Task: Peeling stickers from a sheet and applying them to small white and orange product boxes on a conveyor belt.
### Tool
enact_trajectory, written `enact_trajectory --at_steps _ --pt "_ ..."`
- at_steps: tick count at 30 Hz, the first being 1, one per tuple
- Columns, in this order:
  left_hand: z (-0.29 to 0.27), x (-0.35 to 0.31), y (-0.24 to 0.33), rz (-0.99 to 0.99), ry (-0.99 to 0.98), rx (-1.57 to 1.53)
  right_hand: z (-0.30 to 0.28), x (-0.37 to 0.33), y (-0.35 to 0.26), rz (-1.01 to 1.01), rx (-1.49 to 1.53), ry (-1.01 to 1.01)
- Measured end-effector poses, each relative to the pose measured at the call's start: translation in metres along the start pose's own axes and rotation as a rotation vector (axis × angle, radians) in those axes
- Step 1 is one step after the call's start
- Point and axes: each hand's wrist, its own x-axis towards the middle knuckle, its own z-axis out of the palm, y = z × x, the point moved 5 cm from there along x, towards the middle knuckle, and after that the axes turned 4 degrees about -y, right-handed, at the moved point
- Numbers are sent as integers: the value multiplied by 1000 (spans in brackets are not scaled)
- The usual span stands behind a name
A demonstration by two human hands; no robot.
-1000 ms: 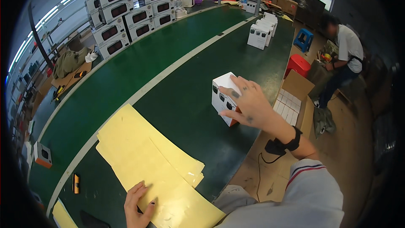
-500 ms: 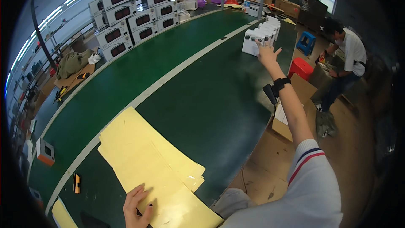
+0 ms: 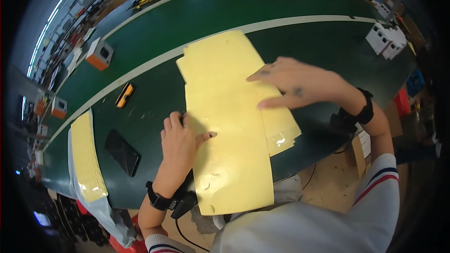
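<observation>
A stack of glossy yellow sheets (image 3: 229, 107) lies fanned out in front of me, its near end reaching over the table's front edge. My left hand (image 3: 180, 140) is at the stack's left edge. Its thumb stretches flat onto the top sheet, apart from the bent fingers beside the edge. Above the right side of the sheets is my right hand (image 3: 300, 82), slightly blurred, with thumb and forefinger spread and nothing visible between them. Whether its fingertips touch the paper, I cannot tell. Each wrist wears a black strap with a small device.
Left of the sheets lie a black phone (image 3: 122, 152), an orange-and-black cutter (image 3: 124, 95) and another yellow stack (image 3: 86, 159) on grey plastic. White boxes (image 3: 386, 40) stand at far right. An orange-and-white box (image 3: 99, 54) sits on the green belt (image 3: 197, 16).
My right hand has come back from the white boxes at far right to the yellow sheets. My left hand remains at the sheets' left edge. The view has turned left and down.
</observation>
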Motion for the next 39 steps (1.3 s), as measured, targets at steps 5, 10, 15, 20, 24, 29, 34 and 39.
enact_trajectory --at_steps 5,10,15,20,24,29,34,39 --pt "8 6 -18 -25 26 -296 32 57 3 -43 -228 323" --pt "6 13 -22 -159 -144 -517 37 81 23 128 36 58" --pt "9 12 -24 -59 172 -417 39 81 27 64 297 105" --pt "-2 18 -22 -154 2 -1225 5 67 9 -134 653 124" --pt "-3 12 -6 -196 -251 -1663 -8 57 -3 -196 791 274" --pt "-3 5 5 -227 -122 -1691 -23 39 -33 -137 -143 928" --pt "-11 -3 7 -225 52 -1573 -5 33 -59 -276 -163 774" --pt "-19 -10 13 -188 66 -1405 6 31 -71 -363 92 594"
